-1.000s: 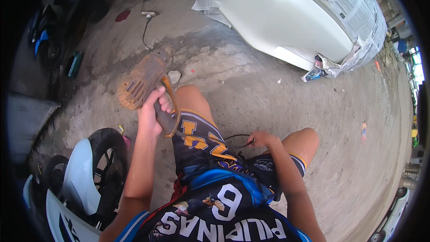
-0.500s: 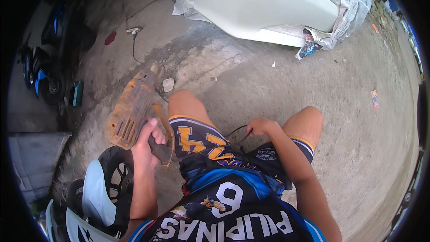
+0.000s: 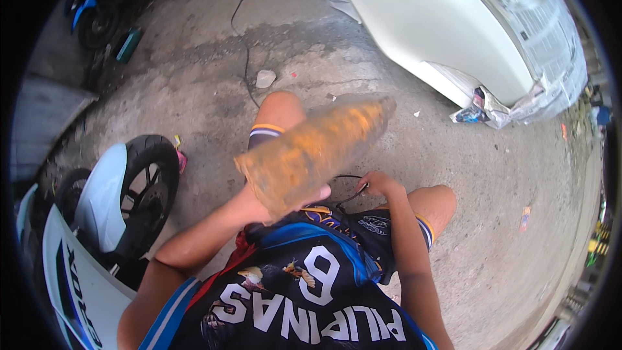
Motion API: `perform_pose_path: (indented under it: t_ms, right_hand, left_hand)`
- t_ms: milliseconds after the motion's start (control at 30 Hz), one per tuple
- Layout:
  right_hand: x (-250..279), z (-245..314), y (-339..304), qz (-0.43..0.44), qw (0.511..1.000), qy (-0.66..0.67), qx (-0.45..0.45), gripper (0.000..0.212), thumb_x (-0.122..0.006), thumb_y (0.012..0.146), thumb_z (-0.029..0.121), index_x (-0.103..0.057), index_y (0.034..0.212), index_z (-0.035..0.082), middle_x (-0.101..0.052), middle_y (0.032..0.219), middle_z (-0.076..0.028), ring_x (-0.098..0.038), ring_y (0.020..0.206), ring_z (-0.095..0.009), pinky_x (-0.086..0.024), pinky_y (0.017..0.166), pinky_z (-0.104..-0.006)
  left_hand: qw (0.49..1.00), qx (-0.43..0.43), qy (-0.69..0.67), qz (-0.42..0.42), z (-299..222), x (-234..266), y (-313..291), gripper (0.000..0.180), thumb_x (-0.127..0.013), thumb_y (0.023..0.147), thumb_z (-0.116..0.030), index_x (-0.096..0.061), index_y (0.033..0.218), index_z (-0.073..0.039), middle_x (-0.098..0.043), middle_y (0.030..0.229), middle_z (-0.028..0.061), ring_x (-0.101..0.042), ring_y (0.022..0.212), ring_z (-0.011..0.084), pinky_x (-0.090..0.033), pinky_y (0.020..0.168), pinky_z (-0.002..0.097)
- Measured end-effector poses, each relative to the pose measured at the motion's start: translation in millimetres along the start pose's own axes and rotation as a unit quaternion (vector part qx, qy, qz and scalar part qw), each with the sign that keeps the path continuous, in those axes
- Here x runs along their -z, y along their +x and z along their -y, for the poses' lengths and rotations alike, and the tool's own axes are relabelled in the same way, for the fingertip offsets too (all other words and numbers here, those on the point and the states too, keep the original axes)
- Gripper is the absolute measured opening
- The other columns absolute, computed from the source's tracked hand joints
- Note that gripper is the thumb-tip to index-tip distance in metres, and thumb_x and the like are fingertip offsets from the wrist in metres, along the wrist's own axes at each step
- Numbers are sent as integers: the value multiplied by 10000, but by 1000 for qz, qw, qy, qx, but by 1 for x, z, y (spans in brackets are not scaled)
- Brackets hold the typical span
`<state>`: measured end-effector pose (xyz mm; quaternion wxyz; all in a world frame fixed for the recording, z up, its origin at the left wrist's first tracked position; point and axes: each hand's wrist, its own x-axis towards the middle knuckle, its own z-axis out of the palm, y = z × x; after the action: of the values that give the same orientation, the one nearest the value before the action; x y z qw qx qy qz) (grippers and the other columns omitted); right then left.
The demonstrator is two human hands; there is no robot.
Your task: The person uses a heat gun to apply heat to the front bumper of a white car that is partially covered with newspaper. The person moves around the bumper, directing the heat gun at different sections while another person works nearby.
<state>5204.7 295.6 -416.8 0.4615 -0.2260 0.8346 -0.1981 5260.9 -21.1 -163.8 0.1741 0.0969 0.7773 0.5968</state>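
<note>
Dust-caked power tool (image 3: 317,155), orange under a grey-brown coat, swings blurred across the middle of the head view, raised in front of our chest above our bare knees. Our left hand (image 3: 304,199) is wrapped around its near, lower end, only a sliver of the hand showing beneath the housing. Our right hand (image 3: 378,185) rests closed on the right thigh, pinching a thin black cord (image 3: 346,188) that loops back toward the tool.

We judge the tool rigid and fairly heavy for one hand, its bulk riding far out from the grip, so it will want to tip forward. Its dusty shell looks dry rather than slick, yet grit can roll under the palm. Best hold, as we read it, is the narrow handle end already taken, with a second hand under the broad body if the weight pulls.

Around us on the rough concrete floor (image 3: 214,84): a motorcycle's front wheel (image 3: 146,194) and white fender (image 3: 103,198) to our left, a pale stone (image 3: 265,78) and a second cable (image 3: 245,45) running off to a plug ahead, and a white car (image 3: 466,32) with masking paper taped along its lower edge to our right. The motion blur hides the tool's working face.
</note>
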Motion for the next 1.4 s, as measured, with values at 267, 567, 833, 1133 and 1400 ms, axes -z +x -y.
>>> perform_pose_path:
  t_ms: [267, 567, 833, 1133, 1400]
  right_hand:
    - [-13, -9, 2, 1, 998, 59, 12, 249, -716, 782, 150, -730, 1027, 110, -700, 1044, -125, -646, 1000, -275, -482, 899, -356]
    - [-22, -10, -7, -57, 984, 164, -28, 267, -711, 729, 73, -743, 989, 125, -698, 1033, -135, -644, 1009, -284, -483, 909, -350]
    - [-18, 3, -9, 33, 998, 45, -26, 269, -686, 754, 42, -724, 1014, 97, -687, 1113, -119, -633, 1073, -279, -480, 927, -343]
    - [-17, 6, -10, 57, 994, 70, -68, 309, -657, 784, -20, -706, 1074, 77, -661, 1182, -131, -591, 1161, -262, -450, 988, -332]
    - [-13, 16, -20, -1, 998, -35, -46, 314, -759, 701, 197, -733, 1007, 130, -690, 1071, -117, -636, 1020, -303, -490, 878, -386]
  left_hand:
    - [883, 4, -336, -329, 23, 77, 25, 127, -667, 841, -96, -554, 827, -42, -487, 575, 13, -465, 482, 111, -387, 499, 263]
    - [948, -267, -51, -165, 53, 3, 2, 256, -750, 827, -292, -629, 835, -66, -580, 617, 5, -540, 517, 114, -437, 505, 276]
    - [924, 39, -350, -153, 72, 71, 13, 154, -725, 816, -150, -603, 802, -56, -527, 567, -2, -472, 446, 75, -378, 450, 241]
    - [890, 43, -365, -269, 73, 69, 18, 134, -694, 834, -101, -575, 801, -51, -514, 598, -10, -467, 468, 78, -389, 469, 240]
    - [967, -254, -35, -9, 72, -3, -7, 501, -776, 772, -194, -582, 1212, -52, -600, 1211, 98, -593, 1070, 245, -473, 908, 355]
